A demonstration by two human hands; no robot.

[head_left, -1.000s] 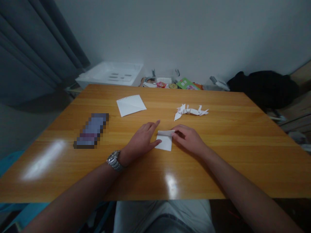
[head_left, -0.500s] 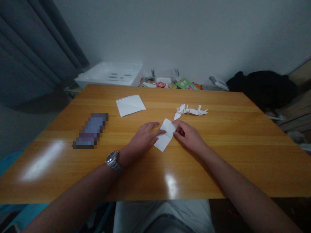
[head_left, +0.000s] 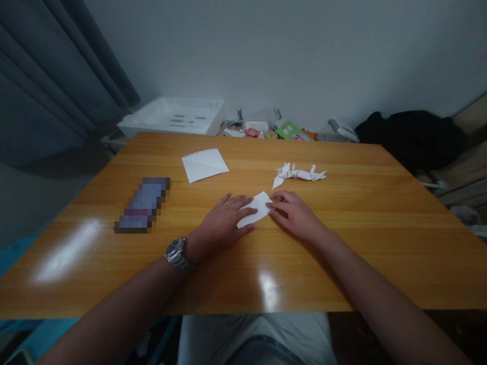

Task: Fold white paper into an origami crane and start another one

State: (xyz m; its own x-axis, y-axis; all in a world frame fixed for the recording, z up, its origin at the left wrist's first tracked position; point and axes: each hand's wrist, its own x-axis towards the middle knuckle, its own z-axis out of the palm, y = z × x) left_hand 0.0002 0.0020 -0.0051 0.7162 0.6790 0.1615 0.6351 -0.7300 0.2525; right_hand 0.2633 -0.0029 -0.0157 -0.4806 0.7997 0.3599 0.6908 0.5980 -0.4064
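A small folded white paper (head_left: 255, 212) lies flat on the wooden table (head_left: 342, 243) between my two hands. My left hand (head_left: 221, 224), with a metal watch on its wrist, rests on the paper's left part, fingers spread and pressing it down. My right hand (head_left: 292, 214) pinches the paper's right edge with thumb and fingers. Just beyond my right hand lie small folded white paper figures (head_left: 299, 175).
A white sheet (head_left: 204, 164) torn from a notepad lies farther back on the left. A blurred dark flat object (head_left: 142, 204) sits on the table's left part. Behind the table are a white tray (head_left: 173, 115), small clutter (head_left: 266, 131) and a black bag (head_left: 411, 137).
The paper was opened out from a fold, turned slantwise, and now lies lower and flatter. My left hand slid over its left part and my right hand shifted to its right edge.
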